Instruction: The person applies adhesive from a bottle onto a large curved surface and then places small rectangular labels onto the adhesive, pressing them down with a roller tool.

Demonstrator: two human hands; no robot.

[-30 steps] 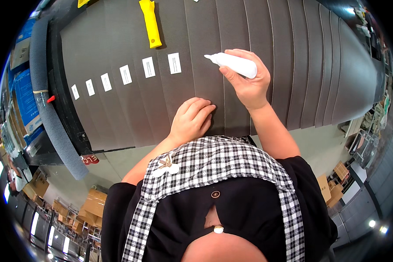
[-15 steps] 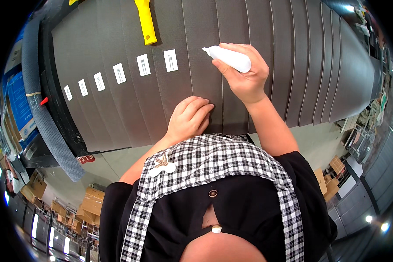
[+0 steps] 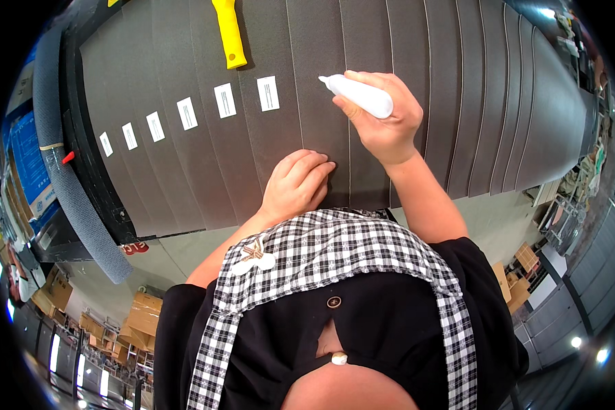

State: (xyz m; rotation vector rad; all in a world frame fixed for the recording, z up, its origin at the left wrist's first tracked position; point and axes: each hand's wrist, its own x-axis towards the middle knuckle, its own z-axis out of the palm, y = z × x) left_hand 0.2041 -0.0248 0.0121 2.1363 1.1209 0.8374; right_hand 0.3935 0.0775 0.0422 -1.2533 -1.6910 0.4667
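My right hand is closed round a white squeeze bottle. Its pointed nozzle aims left, over a brown sheet of panels marked by seam lines. Whether the tip touches the sheet, I cannot tell. Several small white labels with dark lines form a slanting row on the sheet, left of the nozzle. Near the sheet's front edge rests my left hand, its fingers bent and together, with nothing seen in them. Beyond the labels lies a yellow handle, its far end cut off by the frame.
A grey fabric-covered roll runs along the sheet's left end, beside a black frame with a red piece on it. Toward the right, the stacked panels step in ridges. Cardboard boxes stand on the floor behind me.
My right hand and the white bottle have shifted very slightly right and toward me. My left hand stays in place.
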